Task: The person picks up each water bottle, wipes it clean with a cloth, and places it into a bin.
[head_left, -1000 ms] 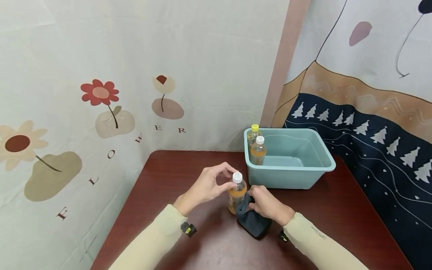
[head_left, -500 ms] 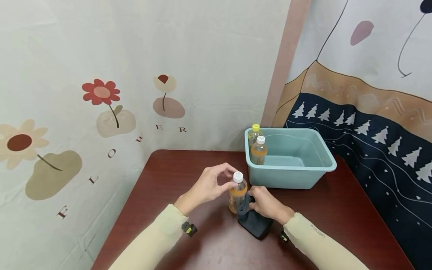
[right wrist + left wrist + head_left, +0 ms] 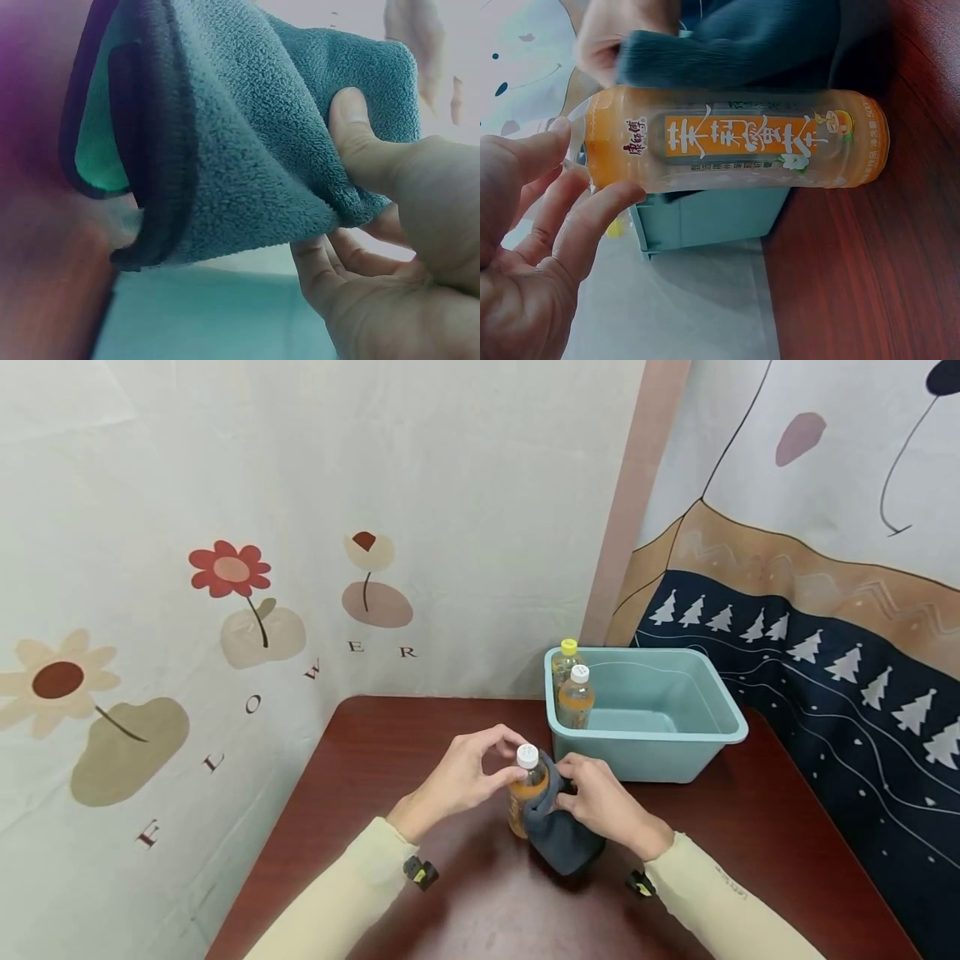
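Observation:
A clear plastic bottle (image 3: 519,814) with a white cap and orange label stands upright on the table. My left hand (image 3: 465,775) holds it near the neck between thumb and fingers; the left wrist view shows the label (image 3: 739,139) facing that camera. In my right hand (image 3: 603,797) is a dark grey-blue cloth (image 3: 562,839), pinched between thumb and fingers and pressed along the bottle's right side. Seen from the right wrist, the thumb lies on top of the folded towelling cloth (image 3: 255,142), whose lower part hangs down toward the table.
A light blue plastic tub (image 3: 637,756) stands behind the hands at the right. Inside its left end are a white-capped bottle (image 3: 575,703) and a yellow-capped bottle (image 3: 564,664). The dark red table (image 3: 390,735) meets a patterned fabric wall at the back.
My right hand has moved slightly up and along the bottle, lifting the cloth higher against its side. The left hand and the bottle stay nearly where they were.

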A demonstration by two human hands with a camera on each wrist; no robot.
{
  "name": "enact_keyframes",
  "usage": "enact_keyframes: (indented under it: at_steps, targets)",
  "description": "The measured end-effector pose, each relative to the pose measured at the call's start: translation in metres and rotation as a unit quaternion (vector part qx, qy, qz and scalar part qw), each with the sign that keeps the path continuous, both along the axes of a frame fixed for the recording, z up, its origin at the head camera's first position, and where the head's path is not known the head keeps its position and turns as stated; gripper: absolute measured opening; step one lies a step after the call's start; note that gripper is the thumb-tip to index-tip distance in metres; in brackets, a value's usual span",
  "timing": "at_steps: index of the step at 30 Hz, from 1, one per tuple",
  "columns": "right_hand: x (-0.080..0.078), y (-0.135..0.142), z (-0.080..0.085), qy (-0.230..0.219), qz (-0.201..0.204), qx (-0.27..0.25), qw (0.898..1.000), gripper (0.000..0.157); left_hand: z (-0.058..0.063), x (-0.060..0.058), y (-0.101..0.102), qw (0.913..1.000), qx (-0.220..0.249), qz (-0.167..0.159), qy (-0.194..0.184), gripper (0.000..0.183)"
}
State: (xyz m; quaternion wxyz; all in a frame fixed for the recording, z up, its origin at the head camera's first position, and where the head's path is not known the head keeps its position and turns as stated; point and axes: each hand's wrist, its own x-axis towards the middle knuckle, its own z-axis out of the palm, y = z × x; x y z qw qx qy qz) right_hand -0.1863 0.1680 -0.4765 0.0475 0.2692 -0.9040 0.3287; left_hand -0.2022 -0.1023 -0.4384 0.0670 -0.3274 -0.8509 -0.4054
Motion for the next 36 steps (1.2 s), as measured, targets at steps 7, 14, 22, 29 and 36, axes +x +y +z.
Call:
enact_keyframes:
  at_steps: [7,14,22,29,36]
  targets:
    - [0.006,0.000,0.021,0.016,0.006,-0.037,0.999,0.039,-0.001,-0.001,0.000,0.9999,0.009,-0.003,0.004,0.033]
    - [0.007,-0.008,0.033,0.051,0.007,-0.052,0.997,0.043,0.000,-0.001,-0.001,1.0000,0.008,0.004,-0.001,0.030]
    - [0.009,-0.011,0.035,0.063,0.016,-0.014,0.998,0.057,0.002,-0.002,-0.002,0.9999,0.009,0.005,-0.012,0.030]
    - [0.008,-0.010,0.034,0.059,0.029,-0.005,0.998,0.059,0.003,-0.003,-0.003,0.9999,0.005,0.009,-0.011,0.031]
    - [0.008,-0.006,0.034,0.073,0.020,0.002,0.997,0.046,0.001,-0.004,-0.001,0.9998,0.014,0.004,-0.011,0.030]
